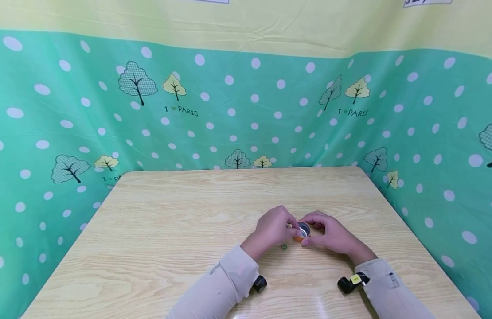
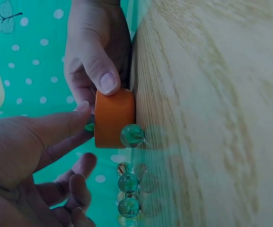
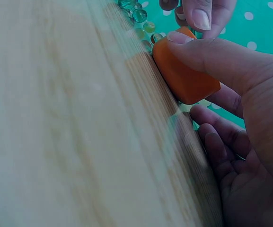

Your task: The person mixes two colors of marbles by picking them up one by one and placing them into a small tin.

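Observation:
A small round orange tin (image 1: 298,239) with a shiny metal inside stands on the wooden table. Its orange wall (image 2: 115,118) fills the middle of the left wrist view. My right hand (image 1: 329,232) grips the tin from the right, thumb on the near side and fingers round the far side. At the tin's mouth, my left hand (image 1: 274,228) pinches a green marble (image 2: 89,127), largely hidden by the fingers; its other fingers are loosely bent. One clear green-swirled marble (image 2: 132,135) lies on the table beside the tin.
More glass marbles, several of them, lie near the tin: a green one (image 2: 127,182) and a red-striped one (image 2: 123,169) among them. Behind the table (image 1: 170,212) hangs a green dotted curtain (image 1: 230,110), which also runs along both sides.

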Available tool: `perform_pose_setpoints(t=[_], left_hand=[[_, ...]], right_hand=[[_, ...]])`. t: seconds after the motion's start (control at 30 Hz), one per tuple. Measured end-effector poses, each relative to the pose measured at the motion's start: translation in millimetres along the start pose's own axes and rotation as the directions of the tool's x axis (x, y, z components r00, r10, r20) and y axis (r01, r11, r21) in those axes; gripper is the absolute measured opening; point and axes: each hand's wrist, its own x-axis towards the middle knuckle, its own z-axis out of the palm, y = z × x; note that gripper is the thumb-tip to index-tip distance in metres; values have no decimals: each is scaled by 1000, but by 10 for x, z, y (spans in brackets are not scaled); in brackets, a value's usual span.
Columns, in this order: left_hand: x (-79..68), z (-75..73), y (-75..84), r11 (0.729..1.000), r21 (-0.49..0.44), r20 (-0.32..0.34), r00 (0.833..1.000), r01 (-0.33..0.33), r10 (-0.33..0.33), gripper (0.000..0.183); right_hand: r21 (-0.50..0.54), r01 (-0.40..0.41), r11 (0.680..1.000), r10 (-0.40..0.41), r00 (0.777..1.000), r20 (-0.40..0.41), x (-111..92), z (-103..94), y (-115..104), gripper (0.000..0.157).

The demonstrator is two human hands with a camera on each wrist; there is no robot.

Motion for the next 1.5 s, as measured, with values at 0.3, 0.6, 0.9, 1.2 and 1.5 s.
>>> perform_pose_setpoints(t=[0.3, 0.6, 0.9, 1.2, 1.5], left_hand=[[-1, 3, 7, 1000, 2, -8, 1000, -16, 16, 6], [-3, -18, 30, 1000, -9, -3, 1000, 2, -2, 6], [-30, -111, 6, 999, -35, -15, 1000, 2, -2, 7], [-106, -326, -144, 1000, 4, -37, 999, 3, -3, 20], [-222, -484, -315, 999, 39, -62, 998, 27, -25, 20]], right_hand=[[-5, 4, 1000, -4, 1000, -4, -7, 0, -25, 49], [-16, -1, 1000, 0, 1000, -8, -10, -4, -35, 49], [-21, -7, 1000, 6, 1000, -15, -16, 12, 28, 48], [-25, 35, 999, -35, 999, -8, 14, -4, 55, 51], [-38, 33, 999, -33, 999, -13, 10, 12, 30, 54]])
